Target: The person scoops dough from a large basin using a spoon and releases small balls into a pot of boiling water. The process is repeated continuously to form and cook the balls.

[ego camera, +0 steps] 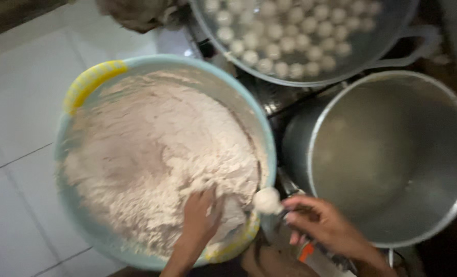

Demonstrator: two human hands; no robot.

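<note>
Right hand [323, 223] pinched a dough ball [267, 200] at the basin [269, 154] rim | left hand [200, 215] dug, fingers curled, into the flour mix [151, 159] | pot [392, 154] beside, tray [300, 38] of balls behind | best kept pinch light, portions even.

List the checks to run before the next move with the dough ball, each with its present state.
1. Dough ball held in right hand: ok.
2. Left hand in the flour mix of the blue basin: ok.
3. Room on the tray of balls: cannot tell, partly out of view.
4. Steel pot contents: cannot tell.
5. Sharp view: not ok, blurred.
</note>
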